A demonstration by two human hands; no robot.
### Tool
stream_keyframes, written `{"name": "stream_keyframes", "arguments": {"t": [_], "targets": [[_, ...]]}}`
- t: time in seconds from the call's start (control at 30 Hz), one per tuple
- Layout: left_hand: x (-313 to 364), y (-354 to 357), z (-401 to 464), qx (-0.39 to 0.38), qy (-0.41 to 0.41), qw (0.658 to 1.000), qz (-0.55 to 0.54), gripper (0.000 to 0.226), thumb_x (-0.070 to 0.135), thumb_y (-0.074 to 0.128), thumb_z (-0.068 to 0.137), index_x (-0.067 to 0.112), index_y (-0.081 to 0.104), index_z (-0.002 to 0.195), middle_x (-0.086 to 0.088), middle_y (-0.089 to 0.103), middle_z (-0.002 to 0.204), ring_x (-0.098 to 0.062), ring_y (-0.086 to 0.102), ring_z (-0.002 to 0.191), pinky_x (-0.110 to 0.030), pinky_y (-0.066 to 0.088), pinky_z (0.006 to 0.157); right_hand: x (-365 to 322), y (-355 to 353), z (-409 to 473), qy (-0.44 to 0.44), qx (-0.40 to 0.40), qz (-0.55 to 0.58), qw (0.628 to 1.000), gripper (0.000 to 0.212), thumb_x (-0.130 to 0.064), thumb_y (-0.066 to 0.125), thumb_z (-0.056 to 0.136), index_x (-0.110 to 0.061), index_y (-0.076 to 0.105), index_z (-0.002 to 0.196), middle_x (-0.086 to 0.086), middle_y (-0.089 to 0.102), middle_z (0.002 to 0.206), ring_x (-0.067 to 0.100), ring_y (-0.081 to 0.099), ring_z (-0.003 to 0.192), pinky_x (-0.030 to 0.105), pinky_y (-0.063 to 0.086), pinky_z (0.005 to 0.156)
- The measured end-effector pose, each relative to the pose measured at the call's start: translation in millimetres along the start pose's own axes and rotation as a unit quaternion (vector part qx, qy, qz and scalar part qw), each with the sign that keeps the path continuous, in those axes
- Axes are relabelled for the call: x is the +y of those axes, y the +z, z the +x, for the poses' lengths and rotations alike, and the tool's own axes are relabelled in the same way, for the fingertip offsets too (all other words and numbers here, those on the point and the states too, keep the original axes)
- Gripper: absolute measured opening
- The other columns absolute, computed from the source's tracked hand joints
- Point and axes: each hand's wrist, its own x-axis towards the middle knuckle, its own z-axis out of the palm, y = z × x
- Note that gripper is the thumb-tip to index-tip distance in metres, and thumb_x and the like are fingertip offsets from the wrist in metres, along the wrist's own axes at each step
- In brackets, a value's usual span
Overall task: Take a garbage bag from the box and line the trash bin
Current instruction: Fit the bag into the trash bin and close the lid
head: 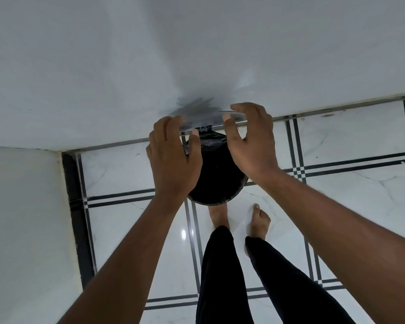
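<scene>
A round trash bin (216, 197) stands on the floor against the white wall, seen from above. A black garbage bag (216, 169) fills its inside, and glossy folds show near the far rim. The bin's shiny lid (198, 113) is raised against the wall and blurred. My left hand (173, 157) hovers over the bin's left rim with its fingers spread and curved. My right hand (250, 139) is over the right rim, thumb and fingers apart, near the lid's edge. I cannot tell whether either hand touches the lid. No box is in view.
The white wall (197, 54) runs behind the bin and meets a side wall (21, 218) at the left corner. The white tiled floor (337, 148) has dark lines. One bare foot (218, 216) is at the bin's base and the other foot (260, 220) is to its right.
</scene>
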Motion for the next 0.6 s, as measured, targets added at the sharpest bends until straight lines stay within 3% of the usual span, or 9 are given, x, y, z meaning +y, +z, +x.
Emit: {"name": "stream_keyframes", "arguments": {"t": [0.1,0.2,0.33,0.47,0.6], "targets": [[-19.0,10.6,5.7,-0.063,-0.007,0.998,0.02,0.043,0.037,0.051,0.108,0.019,0.055,0.148,-0.002,0.053,0.154,-0.022,0.047,0.144,-0.043,0.038,0.116,14.0,9.0,9.3,0.005,-0.074,-0.041,0.996,0.049,-0.049,0.05,0.112,-0.025,0.058,0.155,-0.006,0.056,0.159,0.016,0.036,0.155,0.033,0.031,0.125],[-35.5,17.9,8.6,-0.084,0.013,0.996,0.008,0.043,0.025,0.05,0.11,0.017,0.054,0.151,-0.004,0.055,0.154,-0.024,0.045,0.146,-0.044,0.039,0.121,27.3,15.2,11.4,-0.024,-0.074,-0.088,0.993,0.058,-0.055,0.043,0.109,-0.02,0.061,0.152,-0.001,0.064,0.152,0.025,0.041,0.151,0.043,0.038,0.123],[-49.4,16.2,20.0,-0.075,0.045,0.996,0.009,0.041,0.012,0.049,0.108,0.016,0.06,0.147,0.0,0.062,0.146,-0.019,0.053,0.138,-0.026,0.041,0.114,35.2,14.5,8.1,-0.045,-0.064,-0.112,0.991,0.053,-0.057,0.047,0.11,-0.023,0.064,0.148,-0.006,0.066,0.146,0.024,0.046,0.142,0.039,0.042,0.114],[-56.4,18.9,24.2,-0.075,0.077,0.994,0.018,0.04,0.012,0.049,0.109,0.018,0.063,0.146,0.003,0.064,0.146,-0.017,0.056,0.137,-0.015,0.036,0.112,41.9,16.5,5.8,-0.051,-0.037,-0.116,0.991,0.052,-0.057,0.048,0.111,-0.023,0.065,0.147,-0.006,0.067,0.145,0.023,0.047,0.141,0.034,0.04,0.114],[-60.2,28.2,26.3,-0.077,0.105,0.991,0.001,0.039,0.017,0.048,0.111,0.016,0.063,0.147,0.001,0.065,0.147,-0.02,0.057,0.138,-0.025,0.042,0.117,45.1,12.2,7.6,-0.056,-0.012,-0.101,0.993,0.052,-0.056,0.052,0.11,-0.02,0.068,0.145,-0.006,0.069,0.142,0.023,0.047,0.14,0.027,0.038,0.111]]}}
